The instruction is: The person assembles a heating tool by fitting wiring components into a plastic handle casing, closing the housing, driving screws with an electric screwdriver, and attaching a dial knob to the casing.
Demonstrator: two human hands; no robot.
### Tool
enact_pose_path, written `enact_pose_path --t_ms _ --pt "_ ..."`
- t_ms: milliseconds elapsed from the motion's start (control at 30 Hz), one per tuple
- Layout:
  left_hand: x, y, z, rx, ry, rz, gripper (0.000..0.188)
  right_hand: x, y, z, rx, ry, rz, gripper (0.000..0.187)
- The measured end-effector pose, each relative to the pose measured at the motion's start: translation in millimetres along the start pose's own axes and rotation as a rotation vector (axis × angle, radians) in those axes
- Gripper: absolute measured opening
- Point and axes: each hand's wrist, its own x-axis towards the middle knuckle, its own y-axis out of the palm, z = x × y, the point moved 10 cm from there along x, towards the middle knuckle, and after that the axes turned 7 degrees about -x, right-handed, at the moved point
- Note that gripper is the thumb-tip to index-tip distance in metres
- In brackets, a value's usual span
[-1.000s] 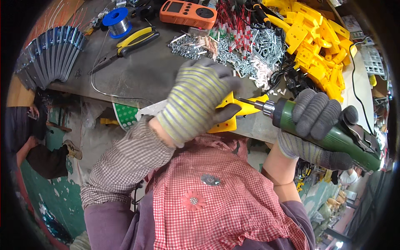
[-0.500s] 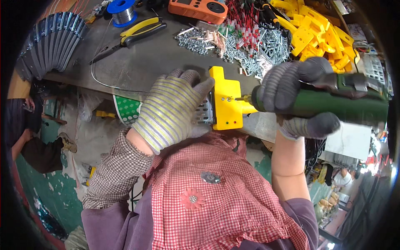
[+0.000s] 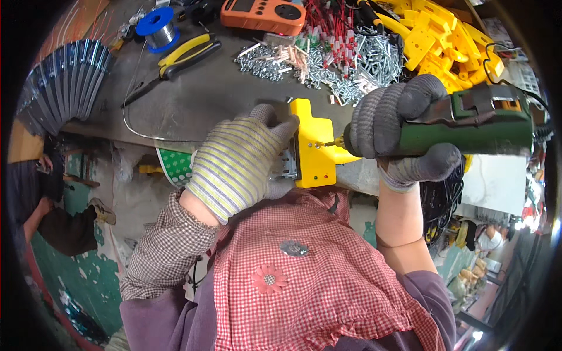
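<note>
Gloved in a striped knit glove, my left hand point(image 3: 234, 161) grips a yellow plastic housing point(image 3: 315, 161) by its left side at the near edge of the bench. A perforated metal plate point(image 3: 287, 164) shows between the glove and the housing; the fingertips behind it are partly hidden. My right hand point(image 3: 392, 120), also gloved, is wrapped round a dark green electric screwdriver point(image 3: 462, 133) held sideways. Its bit point(image 3: 333, 142) points left and meets a screw on the housing's face. Two small dots, green and red, sit low on the housing.
Across the bench point(image 3: 193, 99) lie pliers point(image 3: 175, 61), a solder spool point(image 3: 157, 30), an orange multimeter point(image 3: 263, 14), loose screws point(image 3: 374, 61) and a heap of yellow housings point(image 3: 445, 41). Finned dark metal parts point(image 3: 70, 82) stand at left. Another person's leg point(image 3: 64, 228) shows at far left.
The bench items sit slightly further left in the picture as the view shifts. The screwdriver and housing stay together, with the bit still at the housing's face. Both hands keep their holds.
</note>
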Motion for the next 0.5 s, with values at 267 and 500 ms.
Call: enact_pose_path --t_ms 267,500 --pt "-2 0 -4 -0.105 0.024 0.008 0.087 16 -4 53 -0.105 -0.246 -0.043 0.079" --pt "-6 -11 -2 -0.155 0.051 -0.005 0.092 5 -118 84 -0.930 0.114 -0.254 0.066"
